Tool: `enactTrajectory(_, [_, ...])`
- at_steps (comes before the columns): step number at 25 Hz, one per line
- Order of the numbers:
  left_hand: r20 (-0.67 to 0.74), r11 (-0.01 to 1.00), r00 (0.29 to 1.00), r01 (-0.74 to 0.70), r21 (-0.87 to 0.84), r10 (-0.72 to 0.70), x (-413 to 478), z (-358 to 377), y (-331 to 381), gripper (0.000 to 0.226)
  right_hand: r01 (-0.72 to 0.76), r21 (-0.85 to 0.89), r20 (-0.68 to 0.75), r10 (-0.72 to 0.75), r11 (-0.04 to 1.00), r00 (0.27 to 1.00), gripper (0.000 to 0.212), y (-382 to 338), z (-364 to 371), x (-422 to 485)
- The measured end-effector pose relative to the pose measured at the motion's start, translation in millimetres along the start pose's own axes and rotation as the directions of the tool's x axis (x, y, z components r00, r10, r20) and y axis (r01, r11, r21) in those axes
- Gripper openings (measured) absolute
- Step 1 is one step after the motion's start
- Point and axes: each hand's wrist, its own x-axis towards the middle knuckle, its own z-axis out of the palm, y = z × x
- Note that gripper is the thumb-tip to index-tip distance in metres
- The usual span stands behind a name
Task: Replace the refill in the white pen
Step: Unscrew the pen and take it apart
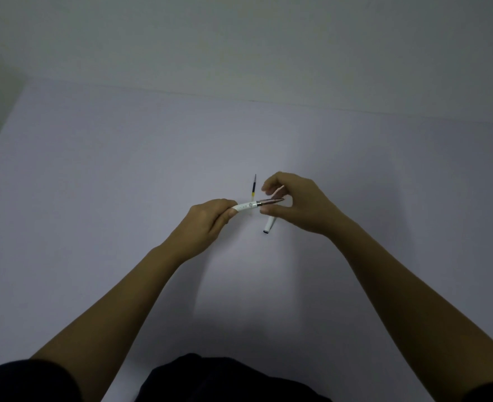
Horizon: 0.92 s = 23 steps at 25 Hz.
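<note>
My left hand (210,220) grips the white pen barrel (246,206), which points to the right above the table. A rose-gold front section (270,201) sticks out of the barrel toward my right hand (294,203). The right thumb and forefinger curl around that tip with a small gap, and I cannot tell whether they touch it. A refill (254,187), dark with a yellow end, lies on the table just behind the pen. The white pen cap (269,226) lies on the table below my right hand, partly hidden by it.
The work surface is a pale lilac table (123,184) against a white wall. Its left edge runs diagonally at the far left. My dark clothing fills the bottom of the view.
</note>
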Motion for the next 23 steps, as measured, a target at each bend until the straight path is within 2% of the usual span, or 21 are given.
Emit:
enactTrajectory(2, [-0.007, 1.0, 1.0, 0.012, -0.013, -0.012, 0.7, -0.3, 0.4, 0.027, -0.1, -0.067, 0.003, 0.1, 0.993, 0.995, 0.03, -0.3, 1.0, 1.4])
enactTrajectory(4, [-0.003, 1.0, 1.0, 0.024, -0.018, -0.024, 0.6, 0.6, 0.2, 0.029, -0.121, -0.109, -0.026, 0.119, 0.987, 0.993, 0.024, 1.3, 2.4, 2.3])
enactTrajectory(6, [-0.011, 0.999, 0.999, 0.042, -0.033, -0.042, -0.7, 3.0, -1.3, 0.024, -0.127, -0.027, -0.086, 0.125, 0.991, 0.989, 0.014, 2.2, 2.8, 1.9])
enactTrajectory(7, [-0.021, 0.997, 0.998, 0.065, -0.052, -0.066, -1.4, 4.6, -3.0, 0.021, -0.155, 0.091, -0.108, 0.164, 0.984, 0.98, 0.009, 4.1, 2.9, 1.8])
enactTrajectory(8, [-0.032, 0.993, 0.995, 0.095, -0.076, -0.098, -2.2, 6.3, -4.5, 0.019, -0.191, 0.273, -0.106, 0.227, 0.943, 0.968, 0.004, 6.0, 3.4, 1.2])
enactTrajectory(9, [-0.04, 0.986, 0.99, 0.132, -0.103, -0.136, -3.1, 8.3, -6.4, 0.019, -0.218, 0.476, -0.086, 0.292, 0.852, 0.953, 0.004, 8.0, 4.5, 1.2])
enactTrajectory(11, [-0.046, 0.967, 0.977, 0.201, -0.156, -0.21, -5.7, 12.2, -10.2, 0.019, -0.225, 0.771, -0.051, 0.41, 0.595, 0.911, 0.014, 17.0, 9.9, 3.6])
enactTrajectory(12, [-0.045, 0.958, 0.97, 0.226, -0.174, -0.237, -6.8, 14.2, -12.2, 0.018, -0.218, 0.832, -0.051, 0.462, 0.51, 0.886, 0.016, 25.1, 12.8, 5.4])
enactTrajectory(14, [-0.038, 0.947, 0.961, 0.262, -0.186, -0.274, -8.8, 17.3, -16.2, 0.017, -0.235, 0.867, -0.044, 0.538, 0.439, 0.842, 0.022, 43.0, 20.7, 8.6])
enactTrajectory(16, [-0.035, 0.935, 0.951, 0.293, -0.201, -0.306, -9.0, 19.7, -19.6, 0.018, -0.299, 0.844, -0.055, 0.626, 0.445, 0.778, 0.036, 62.4, 33.5, 8.3])
enactTrajectory(18, [-0.043, 0.92, 0.942, 0.315, -0.235, -0.333, -7.7, 21.3, -21.0, 0.019, -0.43, 0.724, -0.132, 0.72, 0.54, 0.682, 0.043, 78.0, 49.9, 4.1])
enactTrajectory(19, [-0.049, 0.914, 0.938, 0.321, -0.247, -0.343, -6.9, 21.7, -20.7, 0.019, -0.493, 0.628, -0.186, 0.731, 0.602, 0.657, 0.041, 81.4, 57.4, 1.4])
enactTrajectory(21, [-0.064, 0.907, 0.932, 0.329, -0.263, -0.357, -4.5, 22.5, -19.3, 0.021, -0.535, 0.48, -0.26, 0.695, 0.695, 0.67, 0.034, 85.8, 71.6, -1.4])
enactTrajectory(23, [-0.089, 0.897, 0.923, 0.337, -0.285, -0.375, -1.9, 22.6, -18.1, 0.023, -0.536, 0.415, -0.292, 0.665, 0.736, 0.687, 0.03, 88.3, 81.1, -1.1])
